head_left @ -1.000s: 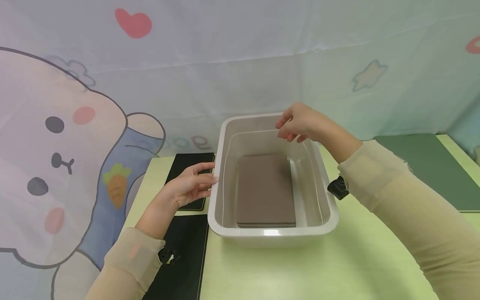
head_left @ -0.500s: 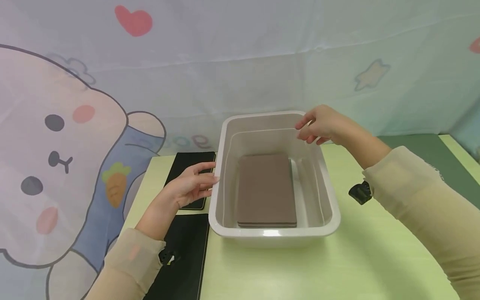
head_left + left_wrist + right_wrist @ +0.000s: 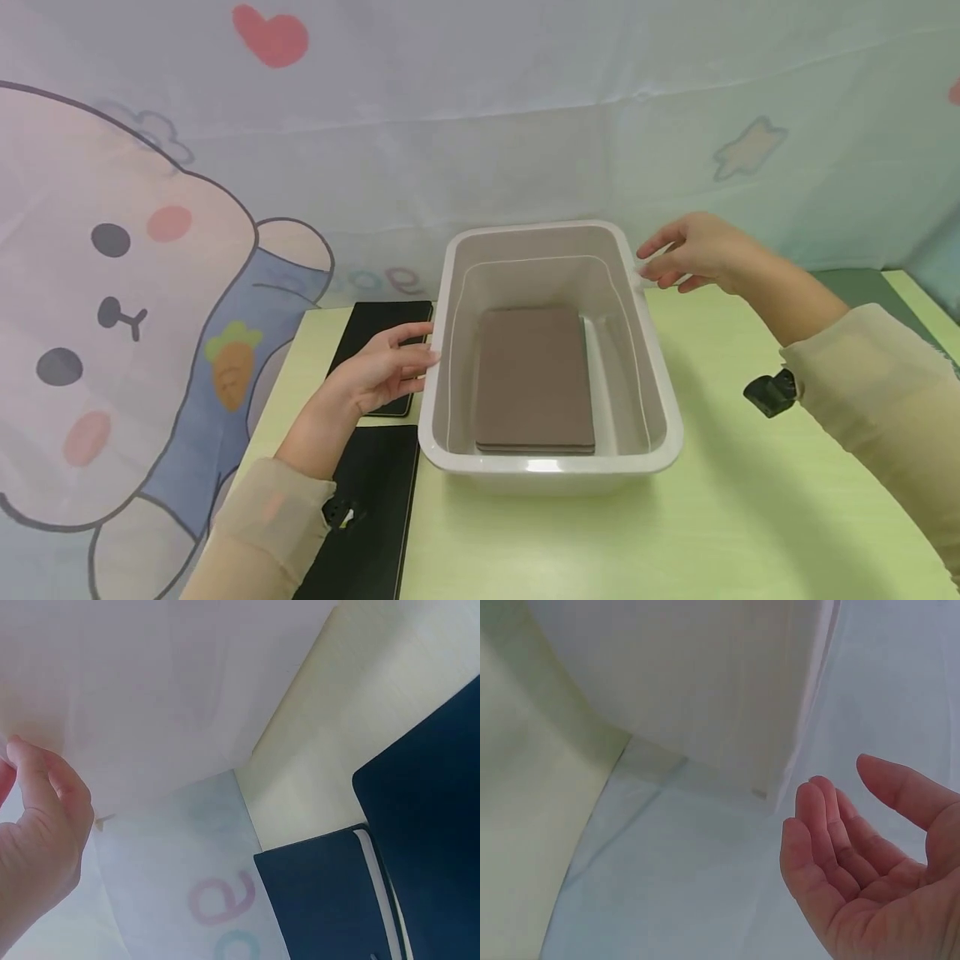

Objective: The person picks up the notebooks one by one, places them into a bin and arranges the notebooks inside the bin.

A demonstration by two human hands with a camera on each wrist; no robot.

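Observation:
A white plastic tub (image 3: 551, 472) holding water stands on the pale green table (image 3: 675, 533). A flat brown pad (image 3: 534, 379) lies on its bottom. My left hand (image 3: 378, 371) rests with straight fingers against the tub's left rim; the left wrist view shows the fingers (image 3: 45, 825) beside the white wall (image 3: 150, 690). My right hand (image 3: 693, 250) hovers open just off the tub's far right corner, holding nothing; in the right wrist view the relaxed fingers (image 3: 832, 847) sit apart from the tub wall (image 3: 690, 682).
Two black flat notebooks (image 3: 375, 500) lie on the table left of the tub, under my left forearm; they also show as dark covers (image 3: 420, 847). A dark green mat (image 3: 855, 279) lies far right. A cartoon-print cloth backdrop (image 3: 150, 250) hangs behind the table.
My right hand has moved rightward, from above the tub's back interior to outside its far right corner. The left hand and the tub have stayed put.

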